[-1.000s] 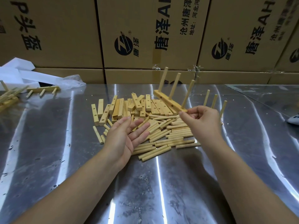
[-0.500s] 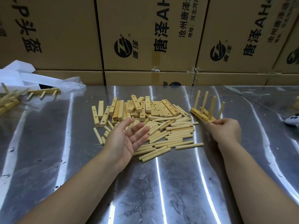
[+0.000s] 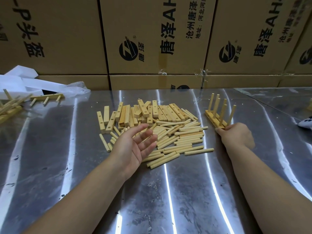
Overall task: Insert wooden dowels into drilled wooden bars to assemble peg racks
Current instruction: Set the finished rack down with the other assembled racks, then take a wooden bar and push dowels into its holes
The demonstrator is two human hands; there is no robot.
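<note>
- Nearest me is the scuffed, shiny steel table [image 3: 152, 196], and both bare forearms reach out across it. Going by what lies on it, I judge the job partly done, with plenty left.
- The left hand [image 3: 138, 146] hovers palm-up, fingers spread and relaxed. It holds nothing and sits just over the near-left edge of a loose heap of pale round wooden dowels [image 3: 184, 137].
- The right hand [image 3: 236, 136] is to the right of that heap, with its fingers curled onto the near end of an assembled pale wooden peg rack [image 3: 217, 119]. The rack's bar lies flat on the table and its row of pegs stands upright. I read this as a light grip on the bar's end, though the hand hides the fingertips from me.
- This rack looks complete to me, with no empty hole that I can make out.
- Just beyond the dowels lies a jumble of short drilled rectangular wooden bars [image 3: 157, 112]. Their holes show and none has a peg in it, so many racks remain to be built.
- At the far left of the table I see more finished racks [image 3: 47, 97] beside crumpled white wrapping [image 3: 25, 81].
- A wall of brown printed cardboard boxes [image 3: 152, 39] closes off the back.
</note>
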